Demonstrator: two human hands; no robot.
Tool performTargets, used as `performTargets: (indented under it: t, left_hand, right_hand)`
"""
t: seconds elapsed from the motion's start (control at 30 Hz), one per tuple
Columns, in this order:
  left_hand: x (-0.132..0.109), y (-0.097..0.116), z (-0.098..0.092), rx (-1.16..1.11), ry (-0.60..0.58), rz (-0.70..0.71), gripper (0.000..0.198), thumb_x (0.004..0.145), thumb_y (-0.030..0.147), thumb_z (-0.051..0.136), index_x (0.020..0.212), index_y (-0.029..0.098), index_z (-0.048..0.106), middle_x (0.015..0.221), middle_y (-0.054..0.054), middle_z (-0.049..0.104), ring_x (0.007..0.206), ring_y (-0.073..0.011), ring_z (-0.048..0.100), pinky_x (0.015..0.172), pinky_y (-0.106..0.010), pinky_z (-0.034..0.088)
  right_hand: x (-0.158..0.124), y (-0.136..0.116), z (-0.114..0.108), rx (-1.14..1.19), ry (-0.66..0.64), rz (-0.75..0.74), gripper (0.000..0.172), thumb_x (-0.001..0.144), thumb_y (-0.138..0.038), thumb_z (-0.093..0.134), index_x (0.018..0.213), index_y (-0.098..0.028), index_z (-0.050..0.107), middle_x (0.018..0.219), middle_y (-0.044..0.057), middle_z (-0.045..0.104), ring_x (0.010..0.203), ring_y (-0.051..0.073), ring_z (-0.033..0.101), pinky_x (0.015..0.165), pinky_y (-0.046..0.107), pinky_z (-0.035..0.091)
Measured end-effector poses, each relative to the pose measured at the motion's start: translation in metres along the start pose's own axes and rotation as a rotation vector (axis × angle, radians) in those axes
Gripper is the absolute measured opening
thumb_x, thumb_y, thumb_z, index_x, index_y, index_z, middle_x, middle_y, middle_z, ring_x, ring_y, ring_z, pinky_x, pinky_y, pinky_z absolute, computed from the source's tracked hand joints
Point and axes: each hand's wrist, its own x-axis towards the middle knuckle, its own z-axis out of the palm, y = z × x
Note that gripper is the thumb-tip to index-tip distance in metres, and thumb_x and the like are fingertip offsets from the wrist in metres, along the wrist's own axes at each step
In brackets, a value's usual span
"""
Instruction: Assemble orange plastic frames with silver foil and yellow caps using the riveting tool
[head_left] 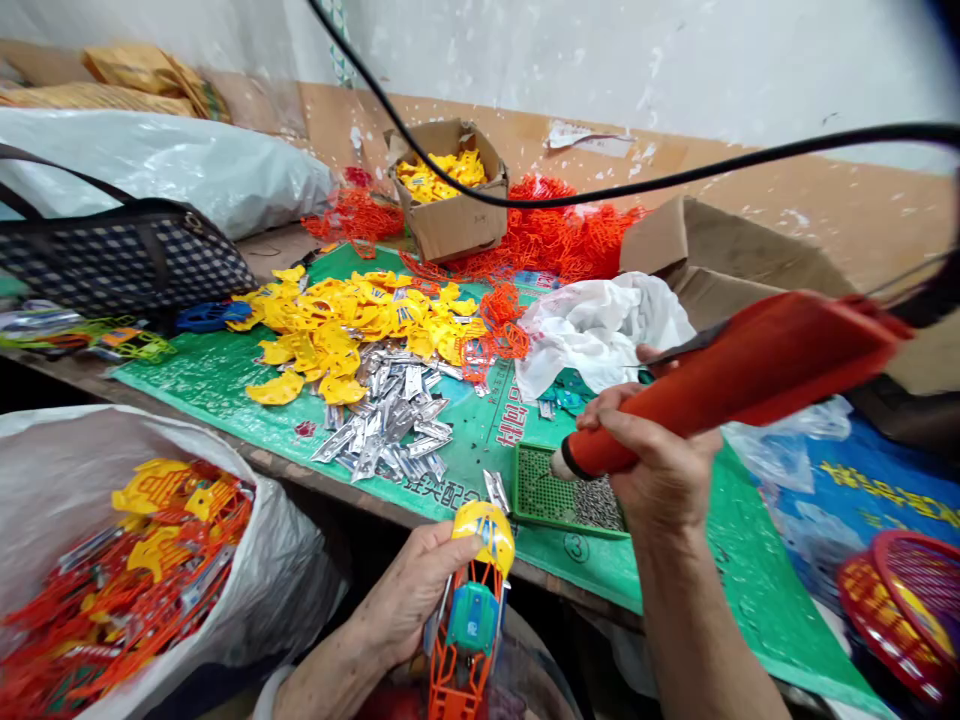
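My left hand point(416, 590) grips a toy car body point(472, 620) near the table's front edge. It has a yellow nose, an orange open frame and a teal block in the middle. Wrapped around a red-covered electric screwdriver point(720, 390) is my right hand point(660, 460). The tool slants down to the left, its pale tip above a green perforated tray point(536, 512). Small grey screws point(598, 500) fill the tray's right side. A lone silver strip point(495, 490) lies just left of the tray, above the car's nose.
Yellow plastic parts point(352, 310) and silver pieces point(394, 410) are heaped on the green sheet. Behind stand a carton point(457, 225) and orange frames point(562, 235). A white sack point(285, 560) of toy parts is at lower left. A black cable point(675, 180) crosses above.
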Motion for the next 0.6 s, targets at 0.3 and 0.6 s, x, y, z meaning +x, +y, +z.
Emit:
performTargets:
  t: [0.3, 0.6]
  left_hand:
    - [-0.012, 0.000, 0.008, -0.050, 0.075, 0.017, 0.040, 0.060, 0.044, 0.085, 0.076, 0.009, 0.074, 0.062, -0.005, 0.069, 0.049, -0.0107, 0.056, 0.048, -0.020, 0.042]
    - [-0.015, -0.007, -0.001, -0.095, 0.092, 0.043, 0.037, 0.061, 0.040, 0.085, 0.077, 0.009, 0.074, 0.065, -0.004, 0.068, 0.053, -0.0105, 0.055, 0.051, -0.021, 0.041]
  right_hand:
    - [-0.047, -0.017, 0.030, 0.144, -0.208, 0.170, 0.057, 0.063, -0.012, 0.070, 0.117, -0.029, 0.057, 0.069, -0.005, 0.063, 0.059, 0.015, 0.058, 0.062, 0.035, 0.051]
    - [-0.060, 0.001, 0.038, 0.074, -0.254, 0.187, 0.052, 0.066, -0.016, 0.072, 0.114, -0.027, 0.058, 0.072, -0.005, 0.062, 0.063, 0.014, 0.058, 0.064, 0.035, 0.051]
